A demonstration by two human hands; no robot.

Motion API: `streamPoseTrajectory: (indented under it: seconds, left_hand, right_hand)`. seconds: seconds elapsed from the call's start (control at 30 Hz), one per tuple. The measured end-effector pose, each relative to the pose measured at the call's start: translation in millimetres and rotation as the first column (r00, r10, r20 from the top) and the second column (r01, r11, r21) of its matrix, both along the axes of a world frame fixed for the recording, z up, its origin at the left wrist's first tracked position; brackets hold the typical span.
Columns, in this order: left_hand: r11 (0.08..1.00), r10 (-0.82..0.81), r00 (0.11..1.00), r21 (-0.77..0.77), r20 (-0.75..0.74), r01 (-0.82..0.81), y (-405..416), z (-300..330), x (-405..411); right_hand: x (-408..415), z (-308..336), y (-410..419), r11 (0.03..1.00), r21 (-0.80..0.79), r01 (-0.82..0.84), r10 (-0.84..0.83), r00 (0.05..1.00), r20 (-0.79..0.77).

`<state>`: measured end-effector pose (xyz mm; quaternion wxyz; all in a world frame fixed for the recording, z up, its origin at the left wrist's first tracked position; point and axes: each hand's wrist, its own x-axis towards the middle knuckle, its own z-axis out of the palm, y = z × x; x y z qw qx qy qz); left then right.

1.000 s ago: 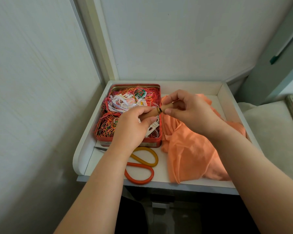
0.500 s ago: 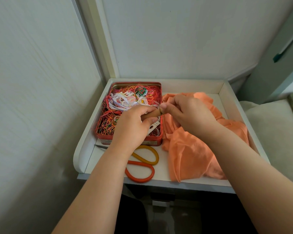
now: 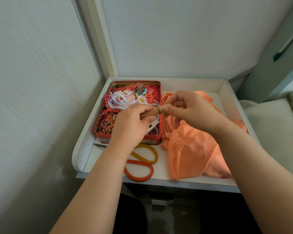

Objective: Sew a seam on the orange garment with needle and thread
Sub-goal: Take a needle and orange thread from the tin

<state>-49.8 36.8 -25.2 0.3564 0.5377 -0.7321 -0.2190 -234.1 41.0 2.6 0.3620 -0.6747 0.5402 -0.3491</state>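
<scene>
A crumpled orange garment (image 3: pixel 189 149) lies on the right half of a white tray-like shelf (image 3: pixel 220 86). To its left stands a red tin (image 3: pixel 130 139) full of tangled coloured threads (image 3: pixel 120 105). Above the tin's right edge both hands meet on a small tan cylinder (image 3: pixel 152 113) with a dark band near its right end. My left hand (image 3: pixel 130 125) grips its left part, and my right hand (image 3: pixel 188 110) pinches its right end with thumb and fingers. No needle can be made out.
Scissors with one yellow and one orange-red handle loop (image 3: pixel 142 162) lie in front of the tin, their blades under my left wrist. White walls close in at the left and back. A pale cushion (image 3: pixel 269 129) sits to the right.
Both hands stayed joined on the small cylinder above the tin's right edge. My right hand's fingers have shifted at its end, and the dark band shows again.
</scene>
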Motion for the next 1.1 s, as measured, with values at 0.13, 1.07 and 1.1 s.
streamPoseTrajectory:
  seconds: [0.13,1.07,1.1]
  left_hand:
    - [1.0,-0.002,1.0,0.004,-0.002,0.002,-0.6,0.1,-0.2]
    - [0.988,0.102,0.99,0.109,0.097,-0.112,-16.2,1.0,44.4]
    - [0.987,0.104,0.99,0.11,0.099,-0.115,-16.9,1.0,46.1]
  right_hand:
    - [3.1,3.0,2.2,0.998,0.035,0.054,-0.051,0.996,-0.075]
    - [52.0,-17.9,-18.1,0.999,0.021,0.037,-0.034,0.99,-0.137]
    - [54.2,-16.9,-19.0,0.996,0.022,0.083,-0.078,0.986,-0.148]
